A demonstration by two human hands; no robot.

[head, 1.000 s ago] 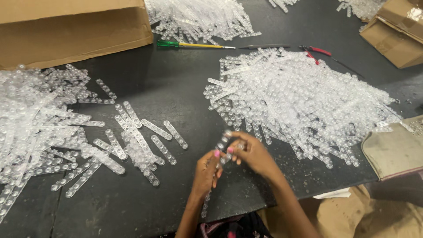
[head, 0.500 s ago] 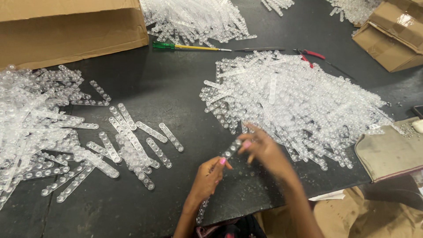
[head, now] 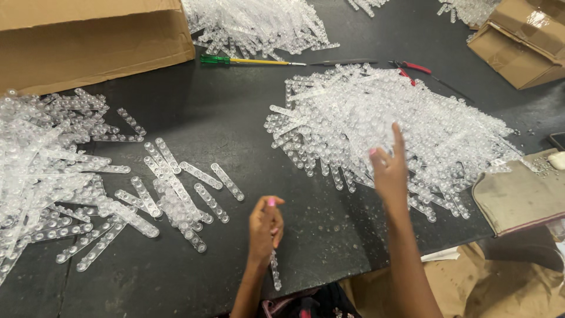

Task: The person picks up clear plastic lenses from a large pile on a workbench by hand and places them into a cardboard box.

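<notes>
I work at a small factory sorting bench. My black table point(head: 235, 118) is heaped with clear plastic strips: one big pile point(head: 388, 129) at one o'clock, another point(head: 41, 171) at nine, more point(head: 259, 23) at twelve. Cardboard cartons point(head: 88, 41) sit at eleven and two o'clock, and a green-handled screwdriver point(head: 247, 60) and red-handled pliers point(head: 412, 68) lie between the heaps.

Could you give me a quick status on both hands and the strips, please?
Left hand closed on a clear strip. Right hand open, reaching over the big pile. Nothing blocking.
</notes>
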